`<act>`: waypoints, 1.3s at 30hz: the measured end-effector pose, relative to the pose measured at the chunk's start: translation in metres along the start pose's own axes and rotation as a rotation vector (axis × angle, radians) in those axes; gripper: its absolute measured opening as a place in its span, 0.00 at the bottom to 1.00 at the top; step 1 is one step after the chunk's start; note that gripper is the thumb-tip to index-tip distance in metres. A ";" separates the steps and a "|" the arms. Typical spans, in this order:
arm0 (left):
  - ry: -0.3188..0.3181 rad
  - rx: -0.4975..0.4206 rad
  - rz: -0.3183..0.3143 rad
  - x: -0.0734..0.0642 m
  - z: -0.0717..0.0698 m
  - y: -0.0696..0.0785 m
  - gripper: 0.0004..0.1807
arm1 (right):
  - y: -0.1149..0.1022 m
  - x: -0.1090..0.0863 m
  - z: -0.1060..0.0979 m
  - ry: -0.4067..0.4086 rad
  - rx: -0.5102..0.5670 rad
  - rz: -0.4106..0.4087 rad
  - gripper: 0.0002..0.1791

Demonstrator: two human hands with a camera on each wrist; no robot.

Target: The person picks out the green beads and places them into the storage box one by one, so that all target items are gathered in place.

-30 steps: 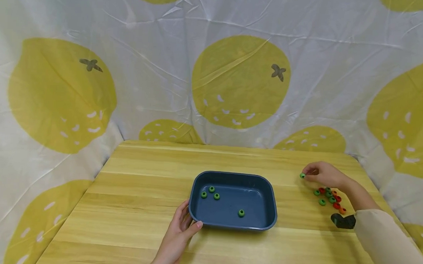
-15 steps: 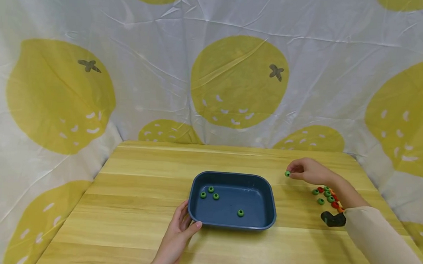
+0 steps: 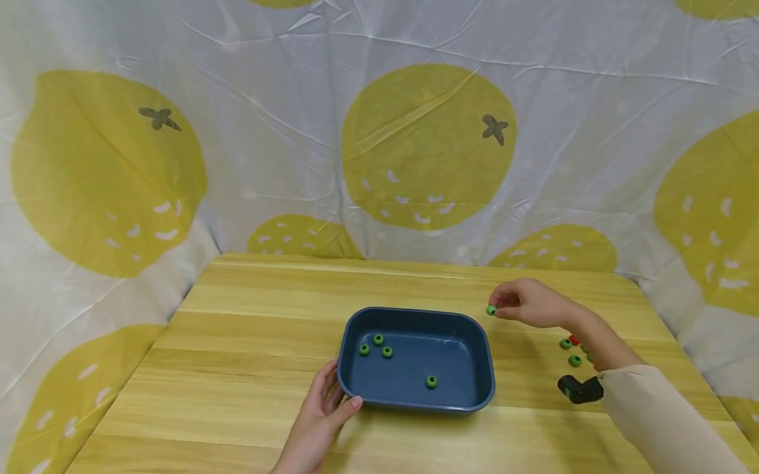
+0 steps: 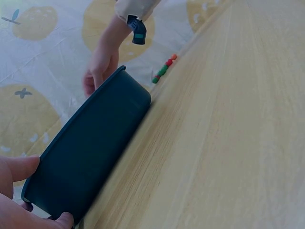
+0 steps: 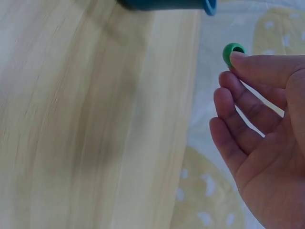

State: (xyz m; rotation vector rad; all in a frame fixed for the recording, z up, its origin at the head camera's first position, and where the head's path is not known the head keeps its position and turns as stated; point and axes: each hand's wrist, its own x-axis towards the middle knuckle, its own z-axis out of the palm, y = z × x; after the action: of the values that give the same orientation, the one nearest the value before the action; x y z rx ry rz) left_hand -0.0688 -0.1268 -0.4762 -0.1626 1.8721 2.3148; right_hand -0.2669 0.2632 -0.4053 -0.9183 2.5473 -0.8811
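Observation:
A dark blue rectangular tray [image 3: 414, 406] stands mid-table, with several green beads inside, one of them a lone bead [image 3: 432, 381] near the front. My left hand [image 3: 313, 423] grips the tray's front left corner, thumb on the rim and fingers against the side. Just beyond the tray's back right corner, my right hand [image 3: 531, 302] pinches a green bead [image 5: 230, 53] between thumb and forefinger, raised above the table. Its other fingers are loosely bent in the right wrist view. The bead's dark hole shows beside the thumb tip.
Loose green beads [image 3: 575, 360] and a red bead [image 3: 574, 339] lie on the wooden table [image 3: 218, 372] at right, partly behind the right forearm. A black device [image 3: 580, 389] is at the right wrist. A lemon-print cloth [image 3: 283, 117] hangs around the table.
My right hand has moved left with the green bead, away from the loose beads and closer to the tray. The left hand and tray have stayed in place.

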 end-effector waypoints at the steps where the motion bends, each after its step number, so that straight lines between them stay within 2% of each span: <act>1: 0.000 0.000 -0.002 0.000 0.000 0.000 0.46 | -0.002 0.002 0.001 -0.006 -0.002 -0.006 0.04; 17: -0.013 -0.007 -0.005 0.001 -0.001 -0.001 0.46 | -0.037 0.039 0.014 -0.073 -0.062 -0.138 0.03; 39: -0.005 0.001 -0.002 0.002 -0.001 -0.002 0.47 | -0.075 0.080 0.040 -0.138 -0.147 -0.248 0.04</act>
State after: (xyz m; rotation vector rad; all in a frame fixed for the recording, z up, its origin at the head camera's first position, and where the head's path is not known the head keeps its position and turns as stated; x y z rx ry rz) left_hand -0.0699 -0.1277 -0.4790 -0.1583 1.8701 2.3100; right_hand -0.2731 0.1471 -0.3934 -1.3138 2.4402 -0.6729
